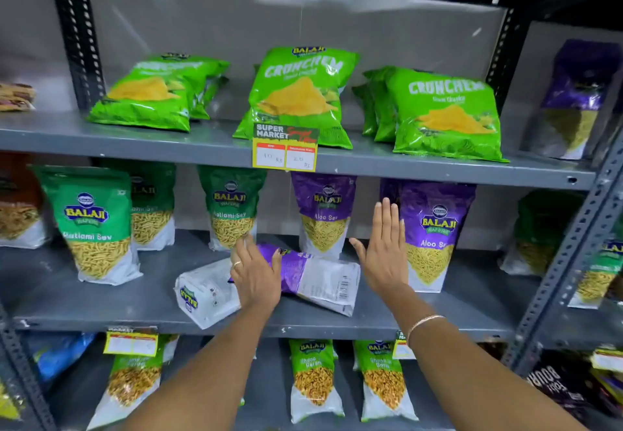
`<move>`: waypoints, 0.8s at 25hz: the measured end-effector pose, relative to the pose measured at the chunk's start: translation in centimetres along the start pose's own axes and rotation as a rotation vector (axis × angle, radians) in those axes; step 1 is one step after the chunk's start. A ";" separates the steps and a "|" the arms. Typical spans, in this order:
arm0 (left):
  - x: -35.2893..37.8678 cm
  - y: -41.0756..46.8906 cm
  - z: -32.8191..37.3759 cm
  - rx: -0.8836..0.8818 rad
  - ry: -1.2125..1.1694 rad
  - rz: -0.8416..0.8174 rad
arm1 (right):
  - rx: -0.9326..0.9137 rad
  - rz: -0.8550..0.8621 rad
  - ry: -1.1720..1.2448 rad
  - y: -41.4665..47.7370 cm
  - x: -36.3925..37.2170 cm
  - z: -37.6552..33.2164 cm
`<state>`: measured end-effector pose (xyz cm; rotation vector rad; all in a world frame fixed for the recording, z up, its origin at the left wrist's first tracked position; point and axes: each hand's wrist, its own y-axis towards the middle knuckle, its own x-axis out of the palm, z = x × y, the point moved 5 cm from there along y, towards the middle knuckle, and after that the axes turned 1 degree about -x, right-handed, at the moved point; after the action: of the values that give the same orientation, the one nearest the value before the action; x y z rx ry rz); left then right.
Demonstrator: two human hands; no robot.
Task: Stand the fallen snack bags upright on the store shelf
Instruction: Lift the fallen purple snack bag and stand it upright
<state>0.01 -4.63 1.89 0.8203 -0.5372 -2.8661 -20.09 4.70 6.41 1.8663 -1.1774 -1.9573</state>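
Two snack bags lie flat on the middle shelf (101,306). One is a purple and white Aloo Sev bag (323,279), back side up. Partly under it lies a white bag (205,292) near the shelf's front edge. My left hand (256,275) rests on the purple bag's upper end, fingers curled over it. My right hand (384,252) is flat with fingers straight up, just right of the fallen purple bag and against an upright purple Aloo Sev bag (431,235).
Upright green Ratlami Sev bags (94,225) and another purple bag (323,214) stand behind on the middle shelf. Green Crunchem bags (300,96) lean on the top shelf above a price tag (285,149). Grey slotted uprights (569,248) frame the right side.
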 end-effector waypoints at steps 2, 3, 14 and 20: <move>2.2 0.2 -1.8 -0.507 -0.253 -0.018 | 0.112 -0.093 0.139 0.8 1.8 1.9; 3.7 0.1 -2.8 -0.680 -0.399 -0.067 | 0.155 -0.175 0.186 1.4 3.1 2.9; 14.9 1.1 -4.4 -1.102 -0.935 -0.210 | 0.249 -1.041 0.794 3.8 17.4 6.1; 14.1 3.1 -2.0 -1.021 -0.914 -0.202 | 0.327 -1.237 0.790 3.1 18.4 8.1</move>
<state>-10.82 -11.01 -5.47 -0.6241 0.9682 -2.9056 -32.11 -5.61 -6.35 3.5261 -0.0006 -0.9483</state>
